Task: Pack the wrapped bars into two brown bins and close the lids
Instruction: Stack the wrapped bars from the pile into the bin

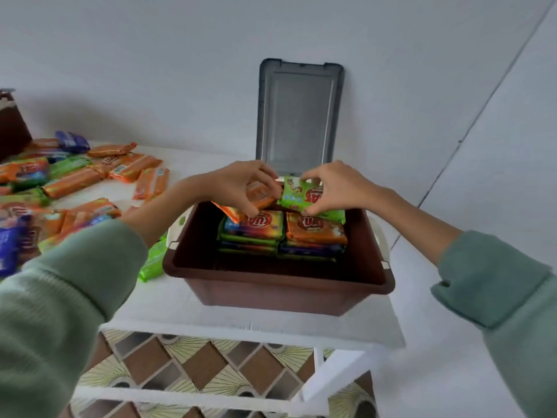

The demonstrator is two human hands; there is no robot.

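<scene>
The step in hand looks like filling the first brown bin [280, 285], which sits open on the white table [180, 300] with its grey lid [298, 119] propped upright against the wall behind it; 2 stacks of wrapped bars already lie side by side toward its far end, and the near part of the floor is bare. The left hand [241, 184] pinches an orange bar [256, 197] between thumb and fingers, tilted over the left stack; the right hand [334, 185] is closed on a green bar [301, 196] held over the right stack; both hands hover close together above the bin's far edge, forearms reaching in from either side, green sleeves pushed back from the wrists. The next move, I judge, calls for lowering each bar flat onto its stack and letting go; many loose bars [90, 176] wait on the table to the left, so packing seems well short of done. A second brown bin [12, 131] shows at the far left edge.
</scene>
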